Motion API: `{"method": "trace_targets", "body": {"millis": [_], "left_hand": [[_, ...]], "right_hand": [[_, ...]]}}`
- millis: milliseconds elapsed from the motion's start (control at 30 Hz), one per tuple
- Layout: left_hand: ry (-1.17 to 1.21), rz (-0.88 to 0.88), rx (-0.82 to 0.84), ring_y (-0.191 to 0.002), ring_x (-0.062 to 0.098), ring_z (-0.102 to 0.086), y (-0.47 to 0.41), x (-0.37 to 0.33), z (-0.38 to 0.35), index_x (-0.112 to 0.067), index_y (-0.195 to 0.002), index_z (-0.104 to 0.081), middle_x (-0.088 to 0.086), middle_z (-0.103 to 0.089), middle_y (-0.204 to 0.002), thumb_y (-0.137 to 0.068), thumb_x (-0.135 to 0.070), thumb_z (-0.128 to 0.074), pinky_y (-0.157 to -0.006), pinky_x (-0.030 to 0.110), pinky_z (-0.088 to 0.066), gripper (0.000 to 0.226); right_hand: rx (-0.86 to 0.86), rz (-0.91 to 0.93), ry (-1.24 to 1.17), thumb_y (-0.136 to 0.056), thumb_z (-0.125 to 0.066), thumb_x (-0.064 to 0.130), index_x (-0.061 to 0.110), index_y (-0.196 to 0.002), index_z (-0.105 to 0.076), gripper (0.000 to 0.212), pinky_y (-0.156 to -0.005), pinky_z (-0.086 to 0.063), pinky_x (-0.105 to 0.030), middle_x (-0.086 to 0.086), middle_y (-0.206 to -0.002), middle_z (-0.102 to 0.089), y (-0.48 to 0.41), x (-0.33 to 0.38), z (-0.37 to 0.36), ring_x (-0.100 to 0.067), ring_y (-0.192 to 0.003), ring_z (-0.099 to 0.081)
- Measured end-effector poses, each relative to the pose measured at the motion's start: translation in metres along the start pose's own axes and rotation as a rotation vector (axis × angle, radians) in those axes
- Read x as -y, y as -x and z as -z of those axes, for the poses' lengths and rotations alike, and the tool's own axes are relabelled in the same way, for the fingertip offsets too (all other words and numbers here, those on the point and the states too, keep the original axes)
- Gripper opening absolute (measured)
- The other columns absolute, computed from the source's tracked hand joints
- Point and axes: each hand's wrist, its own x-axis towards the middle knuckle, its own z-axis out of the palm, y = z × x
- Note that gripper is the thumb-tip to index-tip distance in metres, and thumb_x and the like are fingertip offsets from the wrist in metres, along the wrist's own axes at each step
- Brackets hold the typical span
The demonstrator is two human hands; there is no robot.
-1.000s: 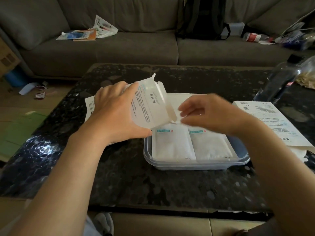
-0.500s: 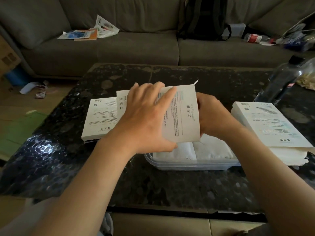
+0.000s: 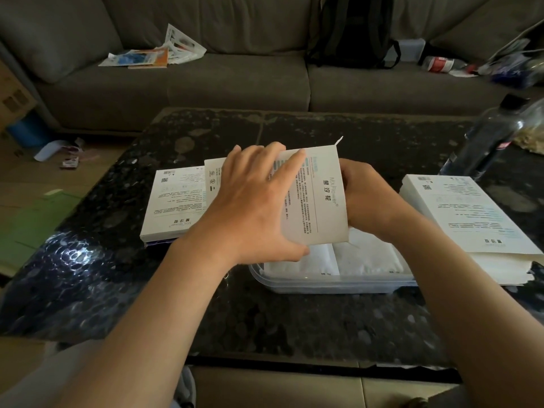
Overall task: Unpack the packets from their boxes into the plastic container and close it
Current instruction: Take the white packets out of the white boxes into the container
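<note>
My left hand (image 3: 256, 201) grips a flat white printed box (image 3: 316, 195) from above, thumb under its near edge, holding it over the clear plastic container (image 3: 332, 285). My right hand (image 3: 365, 195) is at the box's right end, its fingers hidden behind the box. White packets (image 3: 365, 257) lie side by side in the container. Another white box (image 3: 176, 201) lies on the table to the left. A stack of white boxes (image 3: 471, 225) sits at the right.
The dark speckled table (image 3: 265, 319) carries everything. A dark plastic bottle (image 3: 488, 136) stands at the far right. Behind is a grey sofa (image 3: 206, 81) with papers (image 3: 153, 54) and a black backpack (image 3: 353, 30). The table's front edge runs close to me.
The box was tilted up with its flap open; my left hand has turned it flat over the container, and my right hand has moved to its right end.
</note>
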Motion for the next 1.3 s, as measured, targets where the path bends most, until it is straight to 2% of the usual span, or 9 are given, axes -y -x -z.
{"method": "trace_targets", "body": {"millis": [100,167,300,400,633,833,967,1100,1300], "left_hand": [[-0.026,0.031,0.027,-0.142,0.026,-0.018,0.000,0.002,0.002,-0.025,-0.154,-0.015,0.000,-0.021,-0.151,-0.052,-0.075,-0.066,-0.122,0.053,-0.006,0.125],[-0.037,0.059,0.039,-0.143,0.026,-0.014,0.000,0.004,0.003,-0.026,-0.155,-0.012,0.000,-0.018,-0.153,-0.053,-0.076,-0.066,-0.123,0.053,-0.004,0.126],[-0.049,0.058,0.034,-0.145,0.027,-0.012,-0.002,0.001,0.002,-0.028,-0.155,-0.010,0.000,-0.016,-0.154,-0.054,-0.075,-0.069,-0.123,0.055,-0.004,0.126],[-0.058,0.045,0.022,-0.147,0.029,-0.009,-0.005,-0.003,0.001,-0.028,-0.155,-0.008,0.002,-0.012,-0.157,-0.055,-0.076,-0.071,-0.122,0.056,-0.004,0.128],[-0.026,0.041,-0.098,-0.152,0.027,0.018,-0.016,-0.021,-0.005,-0.028,-0.158,0.007,0.003,0.019,-0.165,-0.073,-0.075,-0.066,-0.116,0.040,0.019,0.121],[0.021,-0.006,-0.108,-0.154,0.030,-0.004,-0.028,-0.040,-0.011,-0.018,-0.158,-0.017,0.008,-0.006,-0.167,-0.086,-0.055,-0.068,-0.124,0.050,-0.006,0.096],[0.090,-0.039,-0.052,-0.153,0.025,-0.014,-0.031,-0.058,-0.018,-0.021,-0.156,-0.029,0.004,-0.019,-0.166,-0.092,-0.047,-0.064,-0.123,0.045,-0.011,0.078],[0.134,-0.065,-0.055,-0.145,0.027,-0.033,-0.032,-0.069,-0.024,-0.019,-0.149,-0.044,0.005,-0.036,-0.158,-0.091,-0.041,-0.068,-0.117,0.047,-0.027,0.067],[0.137,-0.079,-0.062,-0.136,0.030,-0.044,-0.031,-0.085,-0.031,-0.014,-0.142,-0.053,0.008,-0.046,-0.149,-0.090,-0.035,-0.070,-0.111,0.046,-0.034,0.059]], "right_hand": [[-0.003,-0.055,-0.023,-0.096,-0.067,0.019,0.012,-0.103,-0.063,0.010,-0.052,-0.060,-0.029,0.004,-0.090,-0.072,0.007,0.004,0.010,-0.016,-0.068,-0.075],[-0.045,-0.068,-0.108,-0.099,-0.064,0.021,0.006,-0.093,-0.064,0.016,-0.052,-0.058,-0.028,0.000,-0.086,-0.075,0.013,0.011,0.020,-0.020,-0.065,-0.075],[-0.009,-0.111,-0.412,-0.101,-0.059,0.023,0.007,-0.096,-0.072,0.021,-0.060,-0.060,-0.027,-0.001,-0.085,-0.077,0.026,0.031,0.035,-0.022,-0.074,-0.077],[0.019,-0.112,-0.350,-0.095,-0.068,0.022,0.008,-0.097,-0.072,0.015,-0.062,-0.062,-0.028,-0.001,-0.089,-0.077,0.032,0.035,0.036,-0.017,-0.079,-0.077],[-0.180,-0.236,-0.547,-0.096,-0.066,0.015,-0.002,-0.095,-0.062,0.018,-0.062,-0.061,-0.028,-0.005,-0.092,-0.078,0.040,0.028,0.059,-0.021,-0.081,-0.078],[-0.497,-0.431,-0.992,-0.098,-0.060,0.006,-0.002,-0.104,-0.058,0.010,-0.053,-0.057,-0.027,-0.015,-0.099,-0.077,0.055,-0.001,0.092,-0.028,-0.080,-0.078],[-0.687,-0.503,-1.129,-0.096,-0.059,0.003,0.000,-0.124,-0.057,0.029,-0.059,-0.060,-0.031,-0.013,-0.088,-0.075,0.072,-0.030,0.108,-0.027,-0.075,-0.078],[-0.752,-0.578,-1.128,-0.094,-0.055,0.000,-0.002,-0.121,-0.057,0.027,-0.063,-0.063,-0.037,-0.017,-0.093,-0.075,0.087,-0.053,0.119,-0.029,-0.074,-0.078],[-0.768,-0.655,-1.146,-0.094,-0.048,-0.001,-0.002,-0.122,-0.055,0.029,-0.059,-0.062,-0.040,-0.021,-0.094,-0.075,0.104,-0.074,0.120,-0.032,-0.071,-0.077]]}}
